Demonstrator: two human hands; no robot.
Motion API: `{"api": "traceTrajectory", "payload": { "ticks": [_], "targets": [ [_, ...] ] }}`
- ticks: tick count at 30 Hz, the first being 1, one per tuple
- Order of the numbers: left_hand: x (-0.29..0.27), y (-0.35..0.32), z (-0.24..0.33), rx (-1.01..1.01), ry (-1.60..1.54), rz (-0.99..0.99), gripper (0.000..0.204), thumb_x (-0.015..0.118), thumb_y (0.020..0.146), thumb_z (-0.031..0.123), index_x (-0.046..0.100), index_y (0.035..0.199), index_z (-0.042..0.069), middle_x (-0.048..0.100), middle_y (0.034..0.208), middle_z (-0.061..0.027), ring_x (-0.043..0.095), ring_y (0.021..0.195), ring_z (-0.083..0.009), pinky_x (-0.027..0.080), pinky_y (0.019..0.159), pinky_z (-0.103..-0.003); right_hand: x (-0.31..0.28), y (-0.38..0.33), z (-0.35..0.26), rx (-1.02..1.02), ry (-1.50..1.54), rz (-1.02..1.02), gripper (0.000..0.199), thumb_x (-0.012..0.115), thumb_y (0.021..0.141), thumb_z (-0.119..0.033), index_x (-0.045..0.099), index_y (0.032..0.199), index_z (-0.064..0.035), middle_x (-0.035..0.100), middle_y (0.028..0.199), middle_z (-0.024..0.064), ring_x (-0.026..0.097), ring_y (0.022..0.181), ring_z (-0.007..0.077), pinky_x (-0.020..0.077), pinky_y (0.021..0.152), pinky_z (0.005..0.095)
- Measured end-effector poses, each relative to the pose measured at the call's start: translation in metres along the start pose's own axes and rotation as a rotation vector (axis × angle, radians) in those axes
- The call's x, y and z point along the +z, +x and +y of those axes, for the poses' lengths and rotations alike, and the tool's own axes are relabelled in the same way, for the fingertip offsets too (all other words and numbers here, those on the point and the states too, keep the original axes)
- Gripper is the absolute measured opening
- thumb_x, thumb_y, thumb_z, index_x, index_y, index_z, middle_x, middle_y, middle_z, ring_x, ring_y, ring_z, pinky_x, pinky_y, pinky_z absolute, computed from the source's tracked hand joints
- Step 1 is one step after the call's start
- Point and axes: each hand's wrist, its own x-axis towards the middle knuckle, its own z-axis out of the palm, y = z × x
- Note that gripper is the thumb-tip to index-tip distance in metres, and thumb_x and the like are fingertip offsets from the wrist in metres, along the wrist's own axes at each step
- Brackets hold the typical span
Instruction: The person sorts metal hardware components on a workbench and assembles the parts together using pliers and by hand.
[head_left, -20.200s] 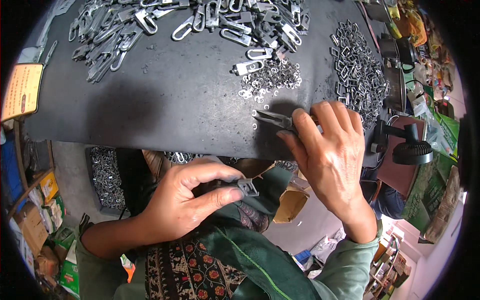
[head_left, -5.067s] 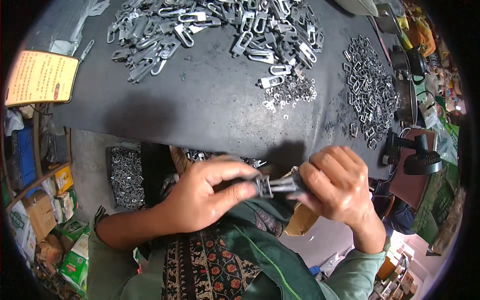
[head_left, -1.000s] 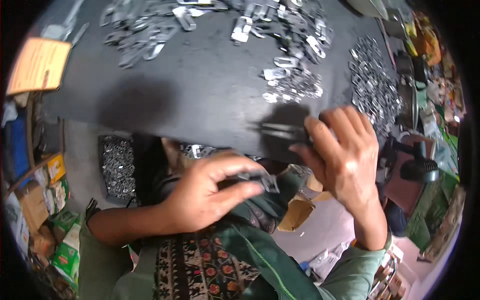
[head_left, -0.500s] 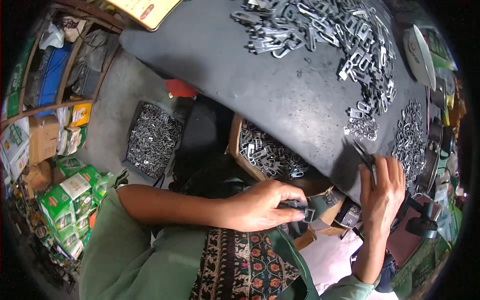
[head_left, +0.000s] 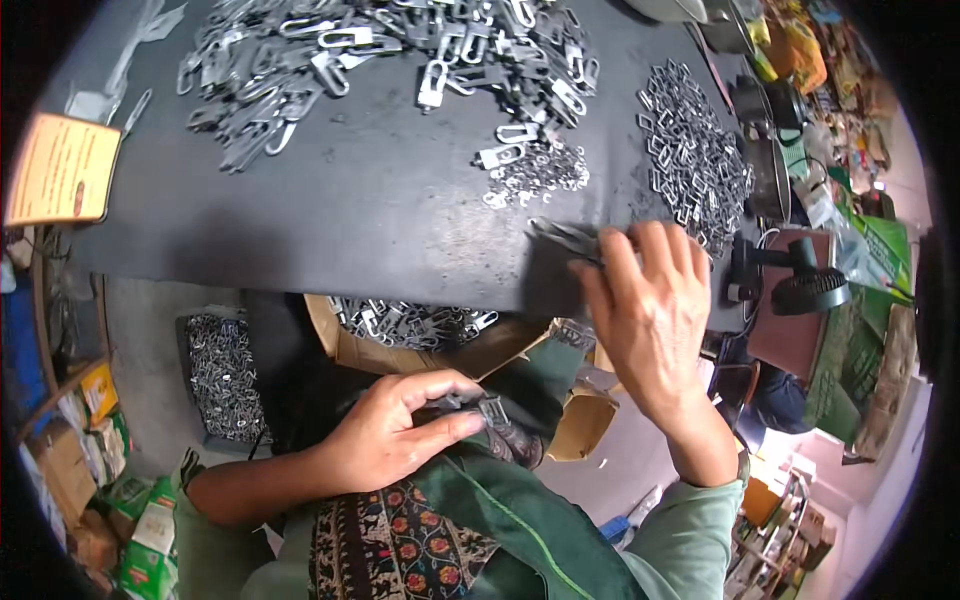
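Note:
Between the thumb and fingers of my left hand (head_left: 405,430), above my lap, is a dark metal clip with a rectangular loop (head_left: 492,410) at its end. My right hand (head_left: 655,310) is closed round a slim dark tool with pointed tips (head_left: 565,238), held over the table; its handle is mostly hidden in my fingers. Something small and bright shows at the tip, too small to name. Just beyond the tip lies a little heap of small metal rings (head_left: 545,172). Farther off spreads a big pile of long metal clips (head_left: 340,50).
Small metal loops (head_left: 695,155) form a heap at the right of the dark table (head_left: 330,230). Below its edge stand a cardboard box (head_left: 365,352) of clips and a tub of metal parts (head_left: 222,385). A small black fan (head_left: 810,290) stands at right, a yellow box (head_left: 65,170) at left.
My view has turned to the right, so the table and piles sit farther left. My left hand still grips the clip and my right hand still holds the tool near the small rings.

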Motion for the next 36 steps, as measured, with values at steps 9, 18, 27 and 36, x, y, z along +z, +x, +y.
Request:
{"api": "traceTrajectory", "payload": {
  "ticks": [9,18,27,36],
  "targets": [
    [-0.004,0.011,0.014,-0.043,0.018,0.019,0.022,0.064,0.093,0.01,0.062,0.108,-0.005,0.066,0.097,-0.0042,0.057,0.093,-0.0074,0.046,0.085,-0.026,0.008,0.001,0.006,0.048,-0.031,-0.062,0.025,0.073,0.075,-0.026,0.058,0.086,-0.0094,0.048,0.084,0.0065,0.051,0.086,0.0249,0.0399,0.076,0.0395],
    [-0.005,0.019,0.018,-0.012,0.102,0.011,0.021,0.066,0.093,0.011,0.062,0.109,-0.002,0.067,0.096,-0.0036,0.058,0.09,-0.0058,0.047,0.082,-0.025,0.013,0.002,0.024,-0.03,0.014,-0.035,0.03,0.074,0.074,-0.027,0.057,0.092,-0.0099,0.048,0.09,0.0071,0.051,0.094,0.0256,0.0398,0.086,0.0427],
    [-0.004,0.024,0.03,0.009,0.093,0.064,0.021,0.068,0.091,0.011,0.064,0.107,-0.002,0.068,0.095,-0.0044,0.059,0.088,-0.0064,0.048,0.08,-0.025,0.019,0.018,0.044,-0.178,0.023,-0.023,0.029,0.073,0.074,-0.03,0.058,0.091,-0.0125,0.049,0.09,0.0061,0.051,0.091,0.0243,0.0395,0.082,0.0409],
    [-0.009,0.03,0.049,0.109,0.195,0.208,0.02,0.069,0.089,0.011,0.066,0.105,-0.002,0.069,0.088,-0.0043,0.06,0.082,-0.0069,0.048,0.076,-0.025,0.003,0.022,0.048,-0.301,0.162,-0.093,0.029,0.072,0.073,-0.03,0.059,0.09,-0.0107,0.049,0.08,0.0039,0.052,0.079,0.0221,0.0408,0.071,0.0363]
  ]
}}
